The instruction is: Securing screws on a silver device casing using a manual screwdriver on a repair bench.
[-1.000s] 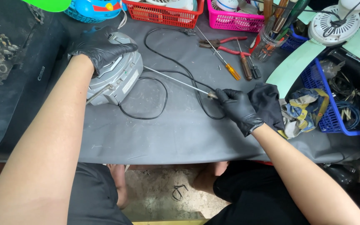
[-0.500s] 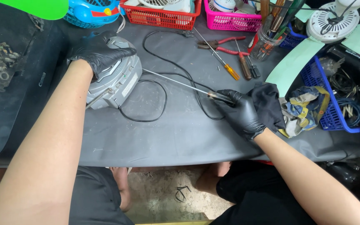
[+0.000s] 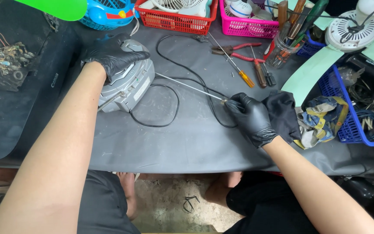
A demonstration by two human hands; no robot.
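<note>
The left hand (image 3: 111, 54) lay flat, pressing down the grey radio (image 3: 128, 84) at the table's far left. The right hand (image 3: 254, 117) pinched the tip of its thin antenna (image 3: 189, 86); best drawn straight, gently. Since a second ago, the antenna tip sat slightly nearer.

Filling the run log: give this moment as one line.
left hand: pressed on grey radio | right hand: pinching tip of antenna rod | black cord: looped on mat
</note>
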